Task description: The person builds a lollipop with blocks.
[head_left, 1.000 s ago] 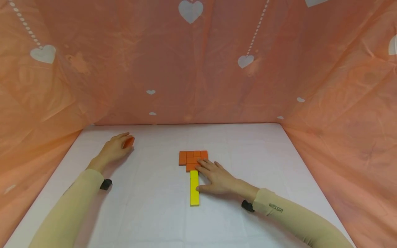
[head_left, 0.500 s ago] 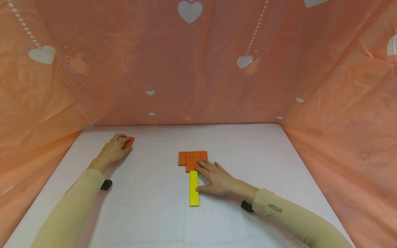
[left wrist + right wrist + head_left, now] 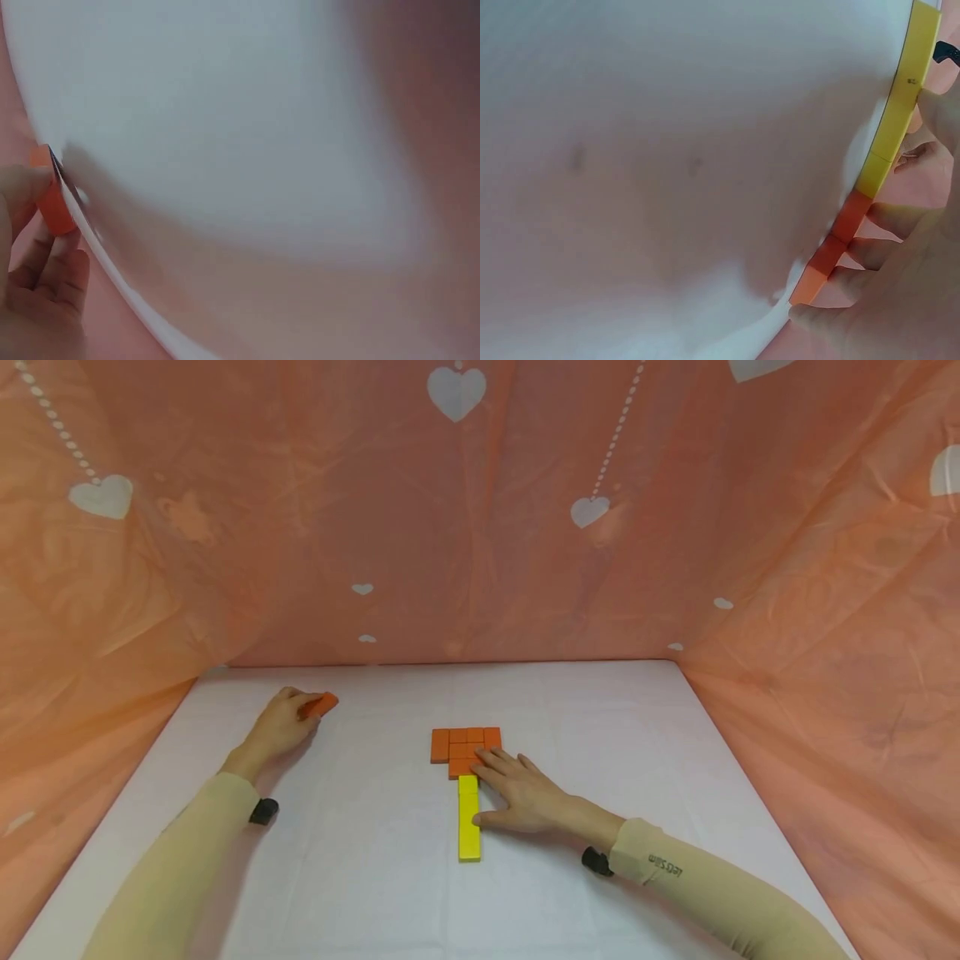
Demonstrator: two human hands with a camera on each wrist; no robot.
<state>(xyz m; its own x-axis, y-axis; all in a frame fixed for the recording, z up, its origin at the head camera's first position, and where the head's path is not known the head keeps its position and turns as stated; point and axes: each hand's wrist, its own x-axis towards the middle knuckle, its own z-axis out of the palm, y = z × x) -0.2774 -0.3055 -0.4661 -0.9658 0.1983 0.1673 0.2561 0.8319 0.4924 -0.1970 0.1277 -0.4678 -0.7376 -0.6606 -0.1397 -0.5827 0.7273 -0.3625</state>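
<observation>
My left hand (image 3: 279, 725) pinches an orange block (image 3: 325, 703) between thumb and fingers at the back left of the table. In the left wrist view that orange block (image 3: 55, 211) is held at its sides, its edge close to the white surface. My right hand (image 3: 529, 793) lies with spread fingers at the middle. Its fingertips rest on the right part of several orange blocks (image 3: 459, 749) laid flat against each other, partly covering them. Its thumb touches a long yellow block (image 3: 469, 833), which runs toward me below a short yellow block (image 3: 468, 785) that meets the orange group.
A white cloth (image 3: 360, 860) covers the table. Pink-orange curtains (image 3: 450, 552) with white hearts stand along the back and both sides. Black wrist cameras (image 3: 264, 812) sit at the sleeve cuffs.
The left hand has shifted slightly to the right and turned the orange block, so more of it shows beyond the fingertips. My right hand and the laid blocks stay where they were.
</observation>
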